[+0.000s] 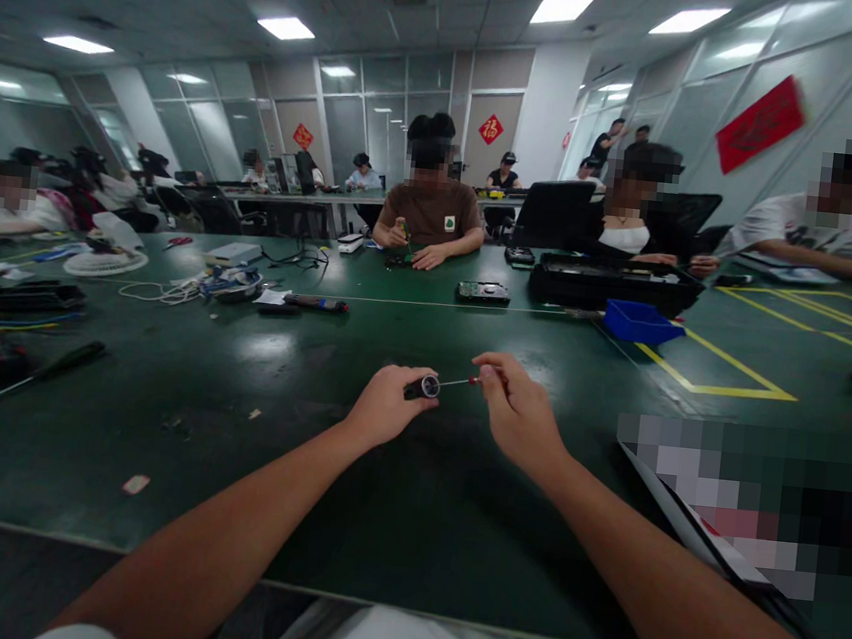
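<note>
A blue bin (638,322) sat on the green tabletop (280,346) beside a long black case (610,285); a long-shafted screwdriver (72,358) lay at the left, pointing outward.

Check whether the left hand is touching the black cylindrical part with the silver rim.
Touching. The head view shows the left hand pinching the black cylindrical part, thumb along its top and a finger beneath.

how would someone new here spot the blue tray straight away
On the big green table, look beyond your right hand and further right, to the long black case. The tray sits at its near right side, by yellow lines. It is bright blue and much shorter than the case.
</note>
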The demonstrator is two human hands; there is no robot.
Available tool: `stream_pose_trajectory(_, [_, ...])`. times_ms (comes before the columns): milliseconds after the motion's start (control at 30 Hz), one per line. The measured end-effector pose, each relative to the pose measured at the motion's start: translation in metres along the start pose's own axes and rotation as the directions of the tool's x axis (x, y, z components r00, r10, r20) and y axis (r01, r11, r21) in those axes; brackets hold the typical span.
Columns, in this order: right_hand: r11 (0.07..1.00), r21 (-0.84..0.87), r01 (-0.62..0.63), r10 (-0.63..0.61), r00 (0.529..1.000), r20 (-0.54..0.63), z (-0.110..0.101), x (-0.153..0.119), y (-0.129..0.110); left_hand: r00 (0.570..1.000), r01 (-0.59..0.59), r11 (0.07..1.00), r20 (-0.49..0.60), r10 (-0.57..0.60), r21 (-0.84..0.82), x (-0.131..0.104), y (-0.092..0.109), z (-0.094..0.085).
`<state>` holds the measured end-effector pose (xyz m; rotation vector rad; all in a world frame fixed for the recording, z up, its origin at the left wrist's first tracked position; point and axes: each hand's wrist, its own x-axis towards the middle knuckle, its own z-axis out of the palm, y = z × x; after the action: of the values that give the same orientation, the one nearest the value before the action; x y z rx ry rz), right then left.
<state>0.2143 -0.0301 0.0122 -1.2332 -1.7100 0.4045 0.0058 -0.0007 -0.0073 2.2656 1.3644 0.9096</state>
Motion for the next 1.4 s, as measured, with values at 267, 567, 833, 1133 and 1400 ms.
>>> stream_pose_trajectory(267, [0.899,0.423,-0.110,0.149,0.987,-0.062,0.011,0.001,0.004,0.999,0.021,1.000,-0.026,-0.021,0.000,0.001,0.000,-0.002])
stream_pose_trajectory(567, [0.601,0.707,-0.373,0.364,0.915,0.173,0.010,0.011,0.019,0.999,-0.017,1.000,-0.047,0.016,-0.022,0.002,0.003,-0.004])
stream_pose_trajectory(833, [0.918,0.381,-0.111,0.174,0.975,-0.135,0.008,0.002,0.002,0.998,-0.019,1.000,-0.053,0.020,0.006,0.002,0.005,-0.005])
stream_pose_trajectory(1133, [0.974,0.225,0.000,0.019,0.996,-0.084,0.007,-0.004,0.001,0.998,-0.030,0.999,-0.052,0.031,0.027,0.002,0.003,-0.005])
stream_pose_trajectory(1400, [0.991,0.128,0.040,-0.031,0.997,-0.077,0.006,-0.005,0.000,0.997,-0.054,0.997,-0.047,0.056,0.047,0.002,0.000,-0.003])
